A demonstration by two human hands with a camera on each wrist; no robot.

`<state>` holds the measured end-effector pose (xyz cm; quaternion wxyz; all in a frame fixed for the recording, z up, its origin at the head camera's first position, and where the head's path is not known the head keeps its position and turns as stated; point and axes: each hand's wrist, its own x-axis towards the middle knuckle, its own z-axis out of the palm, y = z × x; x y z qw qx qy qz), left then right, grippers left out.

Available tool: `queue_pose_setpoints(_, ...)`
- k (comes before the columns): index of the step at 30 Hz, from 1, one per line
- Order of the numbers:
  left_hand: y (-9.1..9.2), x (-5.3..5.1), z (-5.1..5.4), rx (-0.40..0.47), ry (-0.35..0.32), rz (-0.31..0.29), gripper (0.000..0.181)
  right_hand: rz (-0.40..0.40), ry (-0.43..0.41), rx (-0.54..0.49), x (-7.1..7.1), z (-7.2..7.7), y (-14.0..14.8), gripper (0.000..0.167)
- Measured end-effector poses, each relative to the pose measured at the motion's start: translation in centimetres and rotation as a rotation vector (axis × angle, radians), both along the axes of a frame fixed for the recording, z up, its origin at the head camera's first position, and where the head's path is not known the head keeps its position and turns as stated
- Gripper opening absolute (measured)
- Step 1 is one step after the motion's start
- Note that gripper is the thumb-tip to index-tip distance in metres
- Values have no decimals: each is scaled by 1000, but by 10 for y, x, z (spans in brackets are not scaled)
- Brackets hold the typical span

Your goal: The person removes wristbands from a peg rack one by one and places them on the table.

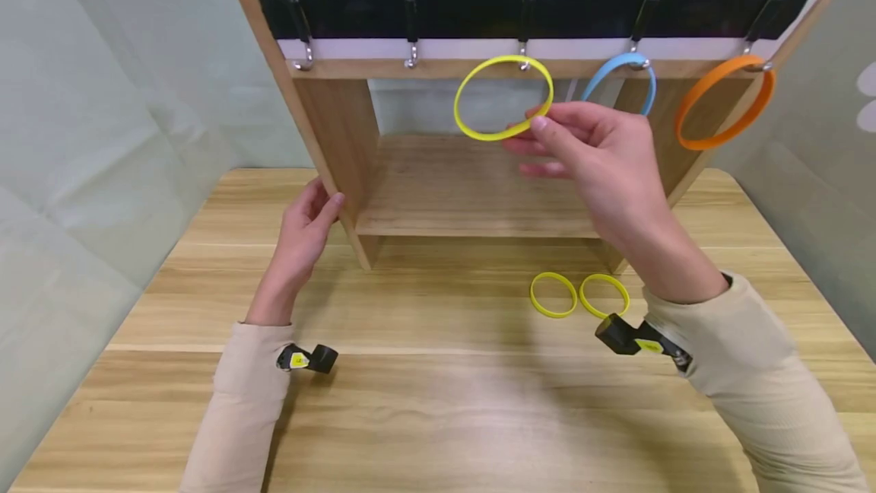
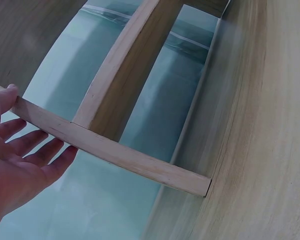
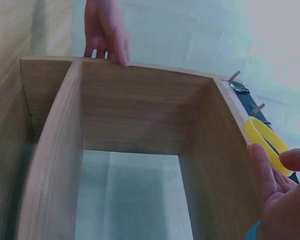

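In the head view my right hand [image 1: 605,154] pinches a yellow silicone wristband [image 1: 469,125] low on its right side, between thumb and fingers. The band's upper edge overlaps the middle hook [image 1: 524,58]; whether it hangs on that hook I cannot tell. The right wrist view shows the same yellow wristband [image 3: 264,136] beside the hook strip. My left hand [image 1: 304,230] holds the front edge of the wooden shelf's left side panel [image 1: 320,128], thumb on one face and fingers on the other, as the left wrist view of the hand [image 2: 20,155] shows.
A blue wristband [image 1: 619,61] and an orange wristband [image 1: 690,116] hang from hooks on the right. Two yellow wristbands, one left [image 1: 553,314] and one right [image 1: 602,278], lie on the wooden table [image 1: 424,417]. Two hooks at left, including the end hook [image 1: 303,63], hold nothing.
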<state>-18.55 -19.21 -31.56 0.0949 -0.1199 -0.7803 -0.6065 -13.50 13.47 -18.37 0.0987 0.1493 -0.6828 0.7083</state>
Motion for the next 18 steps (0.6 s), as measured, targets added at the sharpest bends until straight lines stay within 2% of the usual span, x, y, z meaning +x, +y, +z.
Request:
queue_pose_setpoints(9, 0, -1, -1, 2, 6, 5, 50, 6, 44, 14, 8, 10, 1, 22)
queue_pose_setpoints(18, 1, 0, 0, 5, -4, 12, 50, 42, 123, 33, 14, 11, 10, 21)
